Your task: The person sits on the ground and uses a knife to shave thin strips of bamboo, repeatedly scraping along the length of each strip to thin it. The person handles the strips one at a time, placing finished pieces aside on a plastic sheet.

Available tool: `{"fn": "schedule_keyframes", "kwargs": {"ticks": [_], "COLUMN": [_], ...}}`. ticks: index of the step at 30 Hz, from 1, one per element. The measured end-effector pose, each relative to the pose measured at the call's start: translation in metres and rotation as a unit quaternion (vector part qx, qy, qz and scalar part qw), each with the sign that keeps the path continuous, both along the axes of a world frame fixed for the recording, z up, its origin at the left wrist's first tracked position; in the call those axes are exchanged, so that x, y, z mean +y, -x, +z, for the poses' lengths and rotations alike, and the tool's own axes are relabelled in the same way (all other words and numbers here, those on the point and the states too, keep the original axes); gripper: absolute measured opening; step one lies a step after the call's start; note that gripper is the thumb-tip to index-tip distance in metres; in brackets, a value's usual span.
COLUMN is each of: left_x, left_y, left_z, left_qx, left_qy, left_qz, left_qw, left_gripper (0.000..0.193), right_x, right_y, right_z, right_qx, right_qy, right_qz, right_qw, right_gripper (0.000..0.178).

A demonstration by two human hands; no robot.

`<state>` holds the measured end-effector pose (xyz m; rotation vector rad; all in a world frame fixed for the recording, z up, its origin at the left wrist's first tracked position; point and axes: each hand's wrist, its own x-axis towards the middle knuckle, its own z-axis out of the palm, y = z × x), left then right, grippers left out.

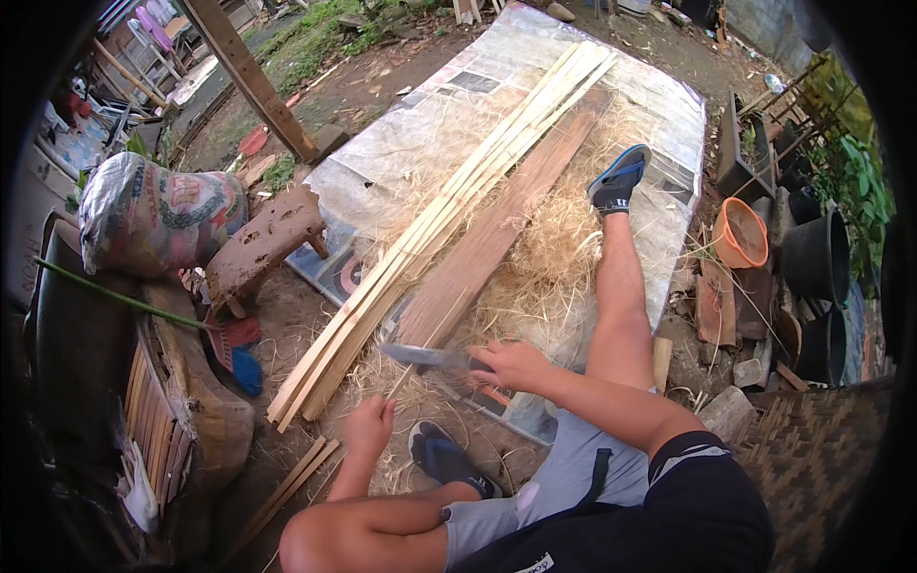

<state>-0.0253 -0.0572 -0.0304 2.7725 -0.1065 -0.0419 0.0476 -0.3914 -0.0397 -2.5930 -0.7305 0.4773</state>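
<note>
Clock: 12 = top of view. Biggest: printed sheet [506, 48], ctr toward 12. On it, bundle of pale wood strips [441, 227], long axis approx 7–1, near ends sticking out past sheet edge at 7. Just to their 3: brown plank [506, 224], similar lie. Curly shavings [564, 239] around both, thickest at plank's 3.

Smaller: knife [423, 356] nr plank's 7 end, tip pointing approx 9. R hand [516, 366] wrapped tight round its handle. L hand [368, 427], approx 8 from R hand, clenched in a fist on a thin strip [401, 382].

Key relation: thin strip comes out the top of L fist toward 1, long axis approx 7–1, so it runs steeply across the blade's 3–9 line. L hand much nearer, i.e. gripping it; from R hand the strip is at approx 9, w/ the blade btwn. Strip's far end meets blade in view; actual contact can't tell.
</note>
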Motion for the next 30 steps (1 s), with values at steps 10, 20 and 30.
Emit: {"fn": "schedule_keyframes", "kwargs": {"ticks": [10, 20, 30], "left_x": [0.008, 0.015, 0.03], "left_y": [-0.012, -0.016, -0.011], "left_z": [0.003, 0.002, -0.025], "left_qx": [0.025, 0.003, 0.089], "left_qy": [-0.011, -0.063, -0.092], "left_qz": [0.02, 0.001, -0.015], "left_qw": [0.999, 0.998, 0.992], "left_gripper": [0.044, 0.039, 0.039], "right_x": [-0.023, -0.057, -0.007], "right_y": [-0.027, -0.073, -0.01], "right_z": [-0.016, -0.017, -0.017], "right_qx": [-0.054, 0.005, -0.001], "right_qy": [-0.001, 0.016, -0.017], "right_qz": [-0.151, -0.327, -0.194], "right_qw": [0.987, 0.945, 0.981], "right_gripper": [0.055, 0.049, 0.053]}}
